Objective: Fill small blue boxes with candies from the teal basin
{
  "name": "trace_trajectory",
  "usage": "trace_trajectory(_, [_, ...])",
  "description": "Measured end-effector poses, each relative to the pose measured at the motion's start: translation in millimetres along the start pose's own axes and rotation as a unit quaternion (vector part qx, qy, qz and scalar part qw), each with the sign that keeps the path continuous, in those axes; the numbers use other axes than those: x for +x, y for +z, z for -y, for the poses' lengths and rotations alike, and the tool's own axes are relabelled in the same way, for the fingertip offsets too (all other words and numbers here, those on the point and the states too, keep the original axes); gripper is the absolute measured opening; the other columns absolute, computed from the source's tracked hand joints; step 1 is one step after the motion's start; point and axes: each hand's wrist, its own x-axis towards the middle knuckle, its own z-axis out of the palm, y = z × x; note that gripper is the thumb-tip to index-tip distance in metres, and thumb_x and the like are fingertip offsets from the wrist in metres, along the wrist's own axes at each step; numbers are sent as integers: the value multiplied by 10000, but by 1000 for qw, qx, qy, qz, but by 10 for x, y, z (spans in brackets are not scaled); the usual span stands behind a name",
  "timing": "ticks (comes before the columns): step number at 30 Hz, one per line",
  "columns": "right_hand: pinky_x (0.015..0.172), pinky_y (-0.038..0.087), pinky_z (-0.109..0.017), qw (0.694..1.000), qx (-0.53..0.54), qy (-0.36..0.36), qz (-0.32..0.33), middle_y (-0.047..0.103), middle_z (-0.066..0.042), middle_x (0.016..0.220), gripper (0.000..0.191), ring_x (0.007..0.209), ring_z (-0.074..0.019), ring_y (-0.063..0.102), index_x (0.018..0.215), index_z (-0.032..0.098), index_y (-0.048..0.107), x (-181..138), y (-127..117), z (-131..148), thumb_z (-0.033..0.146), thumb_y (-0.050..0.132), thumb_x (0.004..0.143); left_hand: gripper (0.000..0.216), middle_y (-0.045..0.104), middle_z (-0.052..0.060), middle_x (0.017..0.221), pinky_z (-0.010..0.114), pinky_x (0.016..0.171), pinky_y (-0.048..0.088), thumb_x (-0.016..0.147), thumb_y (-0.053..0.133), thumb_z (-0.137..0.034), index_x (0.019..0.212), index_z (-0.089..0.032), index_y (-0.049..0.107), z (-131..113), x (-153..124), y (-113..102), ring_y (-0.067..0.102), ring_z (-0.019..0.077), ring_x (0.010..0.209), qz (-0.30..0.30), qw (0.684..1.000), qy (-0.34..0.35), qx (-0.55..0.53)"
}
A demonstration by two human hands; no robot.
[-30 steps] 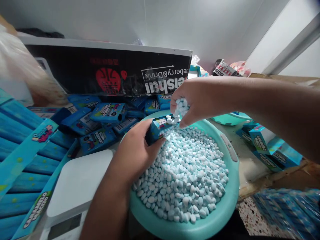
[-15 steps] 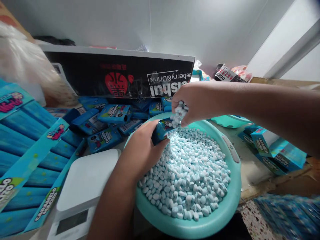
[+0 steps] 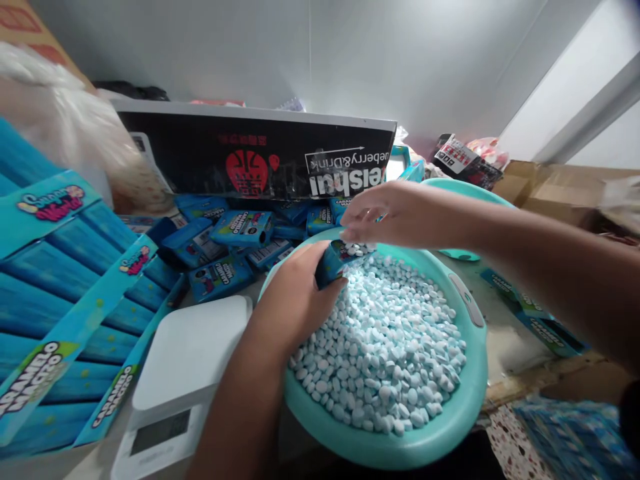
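Blue printed card forms the small box (image 3: 329, 265), grasped in the left hand (image 3: 297, 287) at 11 o'clock over the turquoise basin (image 3: 400, 452), tilted, with tablets (image 3: 385, 347) at its mouth. The right hand (image 3: 387, 213) holds nothing visible, fingers loosely curved above that mouth. Assessment: box probably light, slick and crushable; best held by its side walls, below the opening. Tablets appear hard, smooth, liable to roll. Count: hands, two; box in grasp, one; tablets, beyond counting; white scale (image 3: 193, 357) at 9 o'clock, one; loose blue boxes (image 3: 240, 228) at 10 o'clock, at least six; black carton (image 3: 295, 157) at 11 o'clock, one.
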Motion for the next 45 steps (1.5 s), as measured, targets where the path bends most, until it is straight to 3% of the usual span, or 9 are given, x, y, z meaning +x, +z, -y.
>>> trace_trajectory(5, [777, 501, -297, 997, 27, -51, -60, 717, -18, 1013, 188, 902, -159, 643, 952, 234, 776, -243, 252, -113, 341, 633, 892, 257, 702, 35, 1076, 380, 856, 499, 834, 637, -273, 1090, -245, 644, 4, -12, -11, 651, 257, 992, 7, 999, 25, -17])
trace_trajectory(9, [748, 520, -279, 992, 62, -35, -108, 721, -26, 1012, 170, 903, -154, 649, 907, 224, 775, -358, 318, -231, 284, 616, 892, 252, 703, 42, 1066, 394, 870, 501, 829, 641, -275, 1078, -239, 645, -5, -18, -20, 651, 260, 985, 11, 999, 23, -20])
trace_trajectory(17, [738, 504, -318, 992, -36, -82, -89, 693, -53, 929, 180, 804, -158, 624, 923, 185, 729, -582, 305, -224, 230, 554, 911, 334, 696, 66, 1159, 411, 922, 507, 828, 645, -272, 1159, -230, 650, 14, -16, -4, 647, 267, 1058, 16, 999, 21, -32])
trace_trajectory(22, [984, 508, -406, 985, -45, -104, -128, 648, -117, 1295, 394, 1172, -240, 612, 1298, 190, 619, -614, 409, -213, 248, 567, 912, 329, 699, 74, 1136, 414, 895, 511, 837, 640, -277, 1162, -226, 646, -12, -15, -21, 647, 275, 1048, 12, 999, 28, -22])
trace_trajectory(25, [1100, 444, -420, 979, -72, -146, -121, 614, -108, 1392, 429, 1297, -236, 554, 1325, 187, 612, -555, 513, -228, 195, 550, 900, 315, 700, 77, 1123, 405, 877, 518, 843, 638, -298, 1148, -218, 645, -4, -10, -25, 651, 275, 1041, 18, 999, 24, -27])
trace_trajectory(31, [922, 498, -419, 970, -127, -118, -172, 741, -74, 1028, 236, 956, -225, 657, 998, 198, 725, -665, 579, -345, 363, 563, 951, 356, 718, 75, 1130, 381, 852, 537, 846, 656, -357, 1173, -218, 637, 75, 7, 11, 680, 262, 1012, 17, 998, 7, -65])
trace_trajectory(36, [914, 492, -392, 980, -100, -53, -161, 690, -102, 1177, 280, 1060, -239, 639, 1151, 184, 695, -637, 539, -401, 204, 517, 936, 342, 728, 79, 1075, 364, 825, 541, 849, 666, -387, 1134, -199, 647, 39, -27, 8, 692, 248, 950, 2, 998, -3, -66])
trace_trajectory(39, [915, 492, -367, 985, -51, -69, -152, 671, -93, 1229, 342, 1081, -229, 638, 1215, 196, 673, -503, 499, -362, 168, 530, 906, 337, 727, 79, 1080, 359, 865, 538, 845, 679, -387, 1114, -188, 648, 27, -35, 13, 686, 244, 992, -40, 996, 1, -82])
trace_trajectory(45, [803, 472, -307, 978, -39, -101, -179, 699, -56, 1082, 317, 932, -194, 645, 1048, 193, 664, -409, 449, -254, 73, 542, 781, 342, 740, 73, 1033, 353, 878, 552, 795, 733, -363, 1071, -171, 671, 54, -62, 23, 699, 240, 959, -116, 988, -5, -100])
